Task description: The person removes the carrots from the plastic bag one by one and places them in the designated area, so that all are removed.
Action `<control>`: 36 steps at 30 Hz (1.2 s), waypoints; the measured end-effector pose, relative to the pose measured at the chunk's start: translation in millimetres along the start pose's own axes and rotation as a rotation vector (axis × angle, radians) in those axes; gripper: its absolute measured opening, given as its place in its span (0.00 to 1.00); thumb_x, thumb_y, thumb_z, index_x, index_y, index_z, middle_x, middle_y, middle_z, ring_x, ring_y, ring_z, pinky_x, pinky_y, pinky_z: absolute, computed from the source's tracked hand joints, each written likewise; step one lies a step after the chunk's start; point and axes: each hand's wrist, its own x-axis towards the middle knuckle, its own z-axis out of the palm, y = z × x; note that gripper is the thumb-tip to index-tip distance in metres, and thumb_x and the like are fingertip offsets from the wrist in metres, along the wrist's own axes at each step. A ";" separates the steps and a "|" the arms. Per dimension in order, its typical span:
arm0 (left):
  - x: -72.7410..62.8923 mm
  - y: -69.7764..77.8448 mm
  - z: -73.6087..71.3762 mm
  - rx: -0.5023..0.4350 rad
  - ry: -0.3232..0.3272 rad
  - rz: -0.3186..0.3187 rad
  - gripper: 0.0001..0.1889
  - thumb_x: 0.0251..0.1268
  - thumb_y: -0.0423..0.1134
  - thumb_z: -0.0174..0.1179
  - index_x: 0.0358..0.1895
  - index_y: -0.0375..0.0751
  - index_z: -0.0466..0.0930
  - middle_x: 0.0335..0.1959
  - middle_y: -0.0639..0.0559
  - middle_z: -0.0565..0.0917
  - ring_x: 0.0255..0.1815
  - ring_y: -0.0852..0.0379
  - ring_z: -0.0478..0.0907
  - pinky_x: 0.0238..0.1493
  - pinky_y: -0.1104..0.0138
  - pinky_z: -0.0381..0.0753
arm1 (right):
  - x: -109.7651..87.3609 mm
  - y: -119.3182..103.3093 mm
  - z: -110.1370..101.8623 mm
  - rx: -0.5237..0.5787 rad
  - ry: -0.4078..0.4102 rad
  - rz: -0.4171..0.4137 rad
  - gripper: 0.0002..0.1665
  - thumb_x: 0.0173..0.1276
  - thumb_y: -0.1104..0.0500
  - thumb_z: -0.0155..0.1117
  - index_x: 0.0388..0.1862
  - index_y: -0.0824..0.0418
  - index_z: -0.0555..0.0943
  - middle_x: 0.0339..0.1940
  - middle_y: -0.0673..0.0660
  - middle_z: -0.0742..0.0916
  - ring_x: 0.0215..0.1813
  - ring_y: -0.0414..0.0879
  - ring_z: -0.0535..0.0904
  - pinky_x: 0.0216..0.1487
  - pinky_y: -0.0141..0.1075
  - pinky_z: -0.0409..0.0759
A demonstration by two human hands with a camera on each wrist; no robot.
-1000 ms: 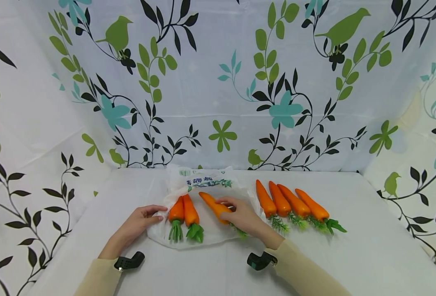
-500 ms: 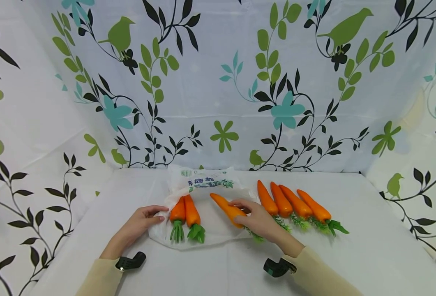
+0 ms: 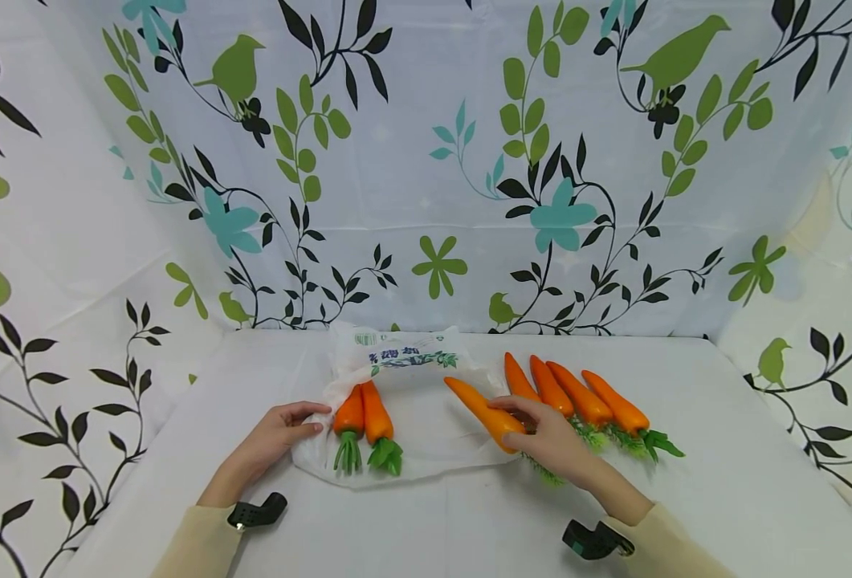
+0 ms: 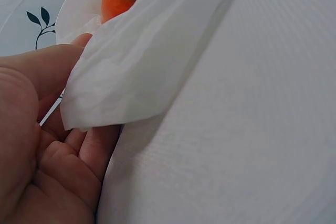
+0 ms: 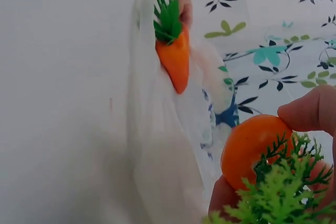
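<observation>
Carrot (image 3: 479, 408) rightward; tip (image 3: 453, 384), head view only

A held orange carrot (image 3: 478, 405) with feathery green leaves (image 5: 278, 198) slants at the right side of a white bag (image 3: 429, 437).

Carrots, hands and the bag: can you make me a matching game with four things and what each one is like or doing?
Things:
1. left hand
2. right hand
3. bag
4. four carrots

Matches:
A. white and crumpled
B. lying side by side
C. holding one carrot
D. touching the bag's left edge

Pairs: 1-D, 2-C, 3-A, 4-B
</observation>
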 end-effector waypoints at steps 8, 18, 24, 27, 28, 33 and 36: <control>-0.8 0.9 0.4 0.003 0.002 -0.002 0.17 0.69 0.39 0.63 0.58 0.40 0.82 0.66 0.41 0.75 0.70 0.41 0.63 0.72 0.43 0.57 | -22.0 11.9 -30.8 -0.011 0.059 0.008 0.26 0.64 0.64 0.65 0.62 0.52 0.80 0.57 0.55 0.82 0.54 0.51 0.76 0.50 0.34 0.80; -1.2 2.4 0.8 -0.004 0.002 -0.001 0.16 0.69 0.38 0.63 0.57 0.40 0.82 0.66 0.42 0.75 0.70 0.42 0.62 0.73 0.43 0.54 | -46.9 32.5 -75.2 -0.079 0.137 0.047 0.25 0.70 0.59 0.64 0.66 0.54 0.76 0.64 0.62 0.78 0.57 0.56 0.75 0.46 0.33 0.80; -0.4 3.0 0.1 -0.006 0.002 0.002 0.17 0.68 0.38 0.63 0.58 0.40 0.82 0.66 0.43 0.75 0.69 0.44 0.63 0.73 0.44 0.55 | -60.1 42.0 -100.6 -0.113 0.178 0.038 0.26 0.73 0.61 0.60 0.69 0.59 0.73 0.65 0.64 0.77 0.56 0.46 0.75 0.48 0.29 0.78; -0.3 3.3 0.2 -0.007 0.000 0.002 0.17 0.68 0.39 0.63 0.58 0.40 0.82 0.65 0.43 0.75 0.69 0.44 0.63 0.73 0.44 0.55 | -65.1 45.0 -113.6 -0.125 0.200 0.048 0.26 0.73 0.62 0.58 0.70 0.60 0.71 0.64 0.65 0.78 0.54 0.38 0.73 0.47 0.29 0.79; -0.3 3.2 0.3 -0.006 -0.001 0.002 0.17 0.68 0.39 0.63 0.58 0.40 0.82 0.65 0.43 0.76 0.70 0.43 0.63 0.73 0.44 0.55 | -66.7 46.2 -117.8 -0.130 0.206 0.052 0.26 0.74 0.62 0.57 0.70 0.61 0.71 0.64 0.65 0.78 0.53 0.35 0.73 0.47 0.28 0.79; -0.4 2.1 0.2 0.002 -0.003 0.006 0.16 0.69 0.38 0.63 0.58 0.40 0.82 0.65 0.43 0.76 0.70 0.43 0.64 0.73 0.44 0.56 | -73.2 53.9 -137.0 -0.151 0.223 0.093 0.27 0.76 0.61 0.55 0.72 0.63 0.68 0.65 0.67 0.76 0.54 0.35 0.71 0.45 0.26 0.79; -0.6 1.8 0.0 0.002 -0.003 0.006 0.16 0.69 0.39 0.63 0.58 0.40 0.82 0.65 0.42 0.76 0.69 0.42 0.64 0.73 0.44 0.56 | -75.8 57.0 -145.9 -0.169 0.227 0.110 0.28 0.77 0.59 0.54 0.73 0.65 0.67 0.65 0.68 0.75 0.54 0.40 0.72 0.44 0.26 0.79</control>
